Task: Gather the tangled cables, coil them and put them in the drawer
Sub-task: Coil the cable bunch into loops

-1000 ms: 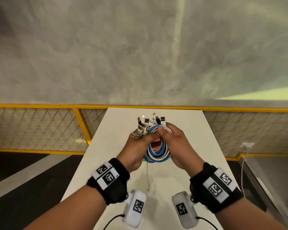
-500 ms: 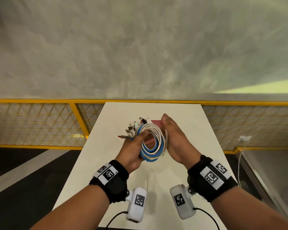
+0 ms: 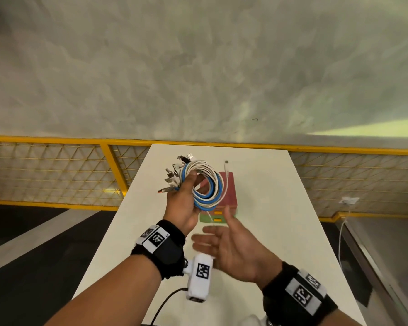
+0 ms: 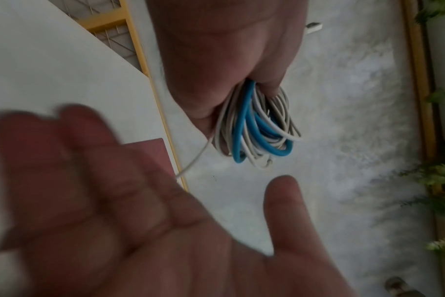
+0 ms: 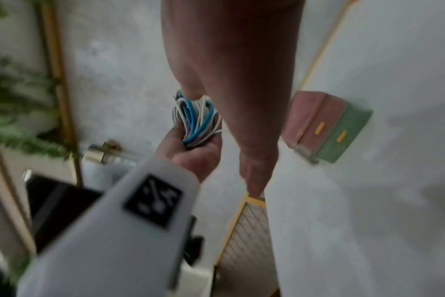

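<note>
I have the coiled cables (image 3: 204, 184) bunched in my left hand (image 3: 183, 205), thumb hooked through the ring and fingers (image 4: 275, 80) curled round the strands, with the plug ends fanning out toward ten o'clock. Pinching the loops at one spot seems the sensible hold: it keeps the blue and white turns from springing apart. One thin white cable end (image 3: 226, 175) has escaped the bundle and stands up at the coil's two o'clock side, so it may snag later.

My right hand (image 3: 231, 250) hangs at five o'clock from the coil, palm up, its digits spread and relaxed, holding nothing; it is motion-blurred. I judge it is free so that it can work the drawer.

The small drawer box (image 3: 225, 196), pink over green with yellow pulls, sits on the white surface (image 3: 280, 196) directly under and behind the coil. Both drawers look closed, so opening one comes next, and the coil stays aloft and clear of the box front.
</note>
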Motion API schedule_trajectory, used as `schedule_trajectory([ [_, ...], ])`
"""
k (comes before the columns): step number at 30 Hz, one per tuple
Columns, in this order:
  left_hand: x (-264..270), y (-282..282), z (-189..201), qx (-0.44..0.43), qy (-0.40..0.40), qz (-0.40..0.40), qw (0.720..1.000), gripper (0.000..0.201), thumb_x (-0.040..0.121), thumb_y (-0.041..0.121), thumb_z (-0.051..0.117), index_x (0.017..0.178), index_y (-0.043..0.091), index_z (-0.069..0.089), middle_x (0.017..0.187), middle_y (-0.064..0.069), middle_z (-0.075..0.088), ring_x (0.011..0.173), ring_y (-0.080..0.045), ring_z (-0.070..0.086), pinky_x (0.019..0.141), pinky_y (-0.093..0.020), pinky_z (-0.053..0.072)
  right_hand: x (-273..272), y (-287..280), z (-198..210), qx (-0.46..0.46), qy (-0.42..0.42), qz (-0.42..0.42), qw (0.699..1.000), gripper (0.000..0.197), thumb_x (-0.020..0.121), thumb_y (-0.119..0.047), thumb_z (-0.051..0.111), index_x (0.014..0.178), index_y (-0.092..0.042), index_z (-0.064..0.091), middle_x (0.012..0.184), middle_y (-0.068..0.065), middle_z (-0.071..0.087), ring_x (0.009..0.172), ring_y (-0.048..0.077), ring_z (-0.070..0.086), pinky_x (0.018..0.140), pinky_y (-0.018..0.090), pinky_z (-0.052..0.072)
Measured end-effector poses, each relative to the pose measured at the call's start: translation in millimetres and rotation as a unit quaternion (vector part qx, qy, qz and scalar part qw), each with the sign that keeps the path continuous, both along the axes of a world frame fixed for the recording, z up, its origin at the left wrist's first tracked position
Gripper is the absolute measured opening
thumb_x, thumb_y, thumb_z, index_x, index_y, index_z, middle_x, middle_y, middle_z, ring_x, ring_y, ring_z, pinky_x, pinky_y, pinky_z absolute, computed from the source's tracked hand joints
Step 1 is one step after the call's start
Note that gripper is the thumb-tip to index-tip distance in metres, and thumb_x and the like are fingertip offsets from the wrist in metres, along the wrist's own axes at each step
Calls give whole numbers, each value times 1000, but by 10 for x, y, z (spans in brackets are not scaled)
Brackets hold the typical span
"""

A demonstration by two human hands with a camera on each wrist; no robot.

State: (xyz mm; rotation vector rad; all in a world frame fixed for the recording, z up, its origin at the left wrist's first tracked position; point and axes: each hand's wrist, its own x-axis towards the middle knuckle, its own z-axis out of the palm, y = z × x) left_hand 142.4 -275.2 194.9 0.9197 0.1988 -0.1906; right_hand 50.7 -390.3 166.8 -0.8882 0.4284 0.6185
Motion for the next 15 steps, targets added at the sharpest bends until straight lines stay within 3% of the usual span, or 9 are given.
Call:
schedule_trajectory([
  [3,-82,-2,-40,18,-8,-23,1000,24,95,18,62,115,8,69,111,-13,75,102,-29,72,83,-47,58,156,-70,72,4,-22,-100,995,76,88,-68,44,136,-9,52,122,13,63,112,28,60,90,45,46],
  [6,-140,47,-83,59,-14,-78,995,23,96,16,61,115,9,70,110,-14,75,103,-31,72,89,-47,56,182,-178,193,-54,-85,-143,985,49,96,-53,45,118,-15,67,110,8,70,100,25,65,95,46,47],
  [10,-171,120,-149,119,-19,-151,981,24,96,14,59,118,9,69,113,-13,75,104,-29,72,91,-46,56,160,-183,284,-157,-142,-116,970,40,100,-42,44,111,-13,69,105,9,75,93,26,70,91,41,53],
  [12,-173,168,-179,141,-23,-194,971,25,97,13,59,119,7,69,117,-15,73,109,-30,70,96,-47,54,130,-157,259,-215,-161,-95,959,40,103,-42,37,114,-17,67,107,6,75,97,26,70,87,39,53],
  [15,-185,234,-213,154,-9,-249,956,26,97,11,58,120,2,67,120,-18,71,111,-30,69,98,-45,54,89,-134,161,-234,-197,-62,950,42,105,-41,32,120,-22,66,110,3,75,105,23,70,92,43,54],
])
